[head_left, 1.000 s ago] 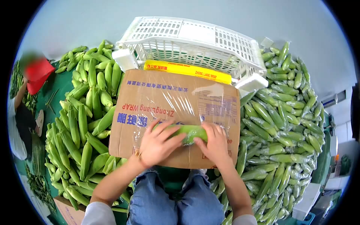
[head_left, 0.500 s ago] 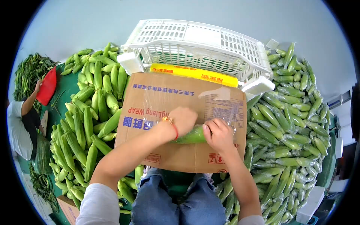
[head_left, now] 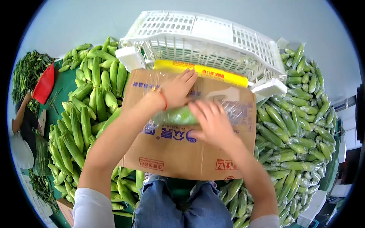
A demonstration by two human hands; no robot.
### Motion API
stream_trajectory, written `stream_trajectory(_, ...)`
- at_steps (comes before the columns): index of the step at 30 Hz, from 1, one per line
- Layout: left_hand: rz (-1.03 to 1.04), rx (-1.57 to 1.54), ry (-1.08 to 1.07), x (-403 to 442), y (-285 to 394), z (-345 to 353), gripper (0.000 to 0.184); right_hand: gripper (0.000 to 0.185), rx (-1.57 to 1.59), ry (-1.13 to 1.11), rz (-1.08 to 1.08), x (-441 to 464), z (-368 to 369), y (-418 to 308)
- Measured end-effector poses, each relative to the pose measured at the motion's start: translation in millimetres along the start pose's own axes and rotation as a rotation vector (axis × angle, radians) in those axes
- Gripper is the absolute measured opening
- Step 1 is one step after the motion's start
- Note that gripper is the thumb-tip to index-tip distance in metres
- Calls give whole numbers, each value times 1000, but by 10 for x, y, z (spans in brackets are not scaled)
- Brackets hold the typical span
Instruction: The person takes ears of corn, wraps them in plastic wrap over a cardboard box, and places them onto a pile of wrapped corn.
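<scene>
A green ear of corn (head_left: 178, 117) lies crosswise on top of a cardboard box (head_left: 171, 159), with clear plastic film (head_left: 234, 110) about it. Just beyond the ear, my left hand (head_left: 178, 89) is open, its fingers stretched out flat over the film and the box top. My right hand (head_left: 213, 121) covers the right end of the ear, fingers over its far side and thumb on the near side. That hand is slightly blurred. Behind the hands, a yellow film box (head_left: 224, 77) lies along the box's far edge.
A white plastic crate (head_left: 211, 32) stands behind the box. Unwrapped ears of corn (head_left: 76, 129) are heaped at left, film-wrapped ears (head_left: 292, 129) at right. Far left, another person's arm (head_left: 21, 110) is beside a red scoop-like container (head_left: 44, 84) and stripped leaves (head_left: 28, 76).
My left hand has gone from a closed fist near the ear to flat and stretched out farther away. The ear and my right hand have moved away from me and to the left.
</scene>
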State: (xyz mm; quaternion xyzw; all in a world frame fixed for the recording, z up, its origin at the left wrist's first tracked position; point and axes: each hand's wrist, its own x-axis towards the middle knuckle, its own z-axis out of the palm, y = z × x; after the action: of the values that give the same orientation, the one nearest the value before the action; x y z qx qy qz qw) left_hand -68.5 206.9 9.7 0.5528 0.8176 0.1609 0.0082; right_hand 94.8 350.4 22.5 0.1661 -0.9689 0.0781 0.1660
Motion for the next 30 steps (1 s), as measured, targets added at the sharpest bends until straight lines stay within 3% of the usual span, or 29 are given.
stream_trajectory(3, -73, 57, -374, 278, -88, -49, 71, 67, 44, -170, 57, 178, 90, 75)
stream_trajectory(7, -77, 100, -465, 258, 72, -136, 66, 59, 121, -220, -42, -87, -234, -247)
stream_trajectory(9, -11, 63, -335, 176, -59, 58, 66, 57, 246, -337, 8, -360, -481, -418)
stream_trajectory(13, 27, -120, -108, 58, -104, 45, 60, 63, 594, -880, 153, -824, -986, -758)
stream_trajectory(14, 15, -208, -62, 16, -47, -38, 56, 64, 700, -768, 248, -1028, -969, -822)
stream_trajectory(16, -3, -389, 347, -251, 331, -146, 45, 65, 903, -513, 439, -1388, -831, -855)
stream_trajectory(17, -58, -557, 367, -517, 703, -247, 39, 65, 1148, -466, 733, -1345, -851, -852)
stream_trajectory(18, 149, -478, 470, -766, 992, -234, 42, 65, 1396, -403, 1037, -1259, -873, -910)
stream_trajectory(19, 360, -362, 351, -911, 1215, -329, 43, 65, 1641, -327, 1343, -1187, -878, -948)
stream_trajectory(20, 319, -360, 356, -981, 1272, -269, 45, 55, 1852, -345, 1454, -1138, -857, -937)
stream_trajectory(21, 270, -352, 369, -1027, 1296, -214, 47, 59, 2213, -414, 1329, -1126, -793, -966)
stream_trajectory(23, -59, -888, 642, -959, 1146, 8, 48, 65, 2915, -506, 933, -1058, -561, -1080)
stream_trajectory(25, -191, -1540, 677, -910, 1127, -24, 48, 73, 3170, -505, 617, -909, -317, -1230)
stream_trajectory(27, -62, -2289, 467, -880, 1202, -211, 47, 80, 3146, -464, 504, -824, -292, -1253)
stream_trajectory(29, -492, -2081, 590, -854, 1184, -203, 32, 90, 2860, -417, 593, -725, -409, -1207)
stream_trajectory(30, -671, -1987, 644, -916, 1136, -141, 30, 82, 2738, -322, 926, -818, -553, -1179)
